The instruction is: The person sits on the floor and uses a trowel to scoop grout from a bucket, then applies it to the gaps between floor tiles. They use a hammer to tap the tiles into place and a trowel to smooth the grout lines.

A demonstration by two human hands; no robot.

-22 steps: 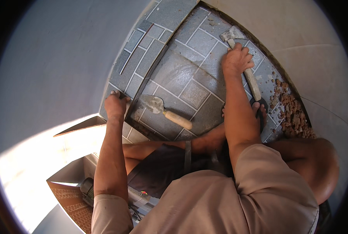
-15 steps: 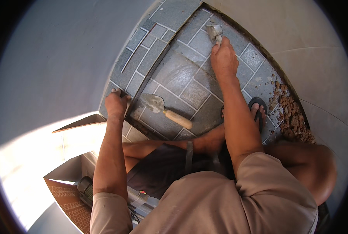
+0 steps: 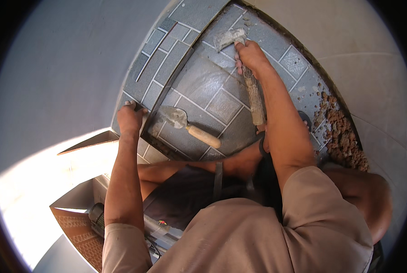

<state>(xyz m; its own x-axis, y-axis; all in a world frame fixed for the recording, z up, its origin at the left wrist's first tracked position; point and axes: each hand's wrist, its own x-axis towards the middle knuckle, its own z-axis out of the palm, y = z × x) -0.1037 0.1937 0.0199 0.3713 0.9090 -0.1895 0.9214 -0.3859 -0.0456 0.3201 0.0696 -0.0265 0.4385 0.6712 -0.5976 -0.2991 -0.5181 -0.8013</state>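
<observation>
My right hand [image 3: 251, 55] is wrapped round a hammer [image 3: 253, 98], close under its cement-stained head. The rough wooden handle hangs down past my wrist over the grey tiled floor [image 3: 195, 119]. At the left, my left hand [image 3: 130, 119] is closed at the outer end of the tiled step [image 3: 154, 93], thumb and fingertips round a small dark piece that I cannot make out. Between my hands lies a pointed trowel [image 3: 175, 116] with a pale wooden handle, its blade smeared with mortar and resting near the step's edge.
Brown crumbled rubble [image 3: 342, 136] lies along the right edge of the tiles, beside my sandalled foot. A smooth grey wall [image 3: 76, 59] borders the step on the left. An open cardboard box [image 3: 78, 227] with a dark tool in it stands at lower left.
My right hand has moved left and turned, bringing the hammer's head leftward and its handle into sight. My left hand stays at the step; the trowel lies as before.
</observation>
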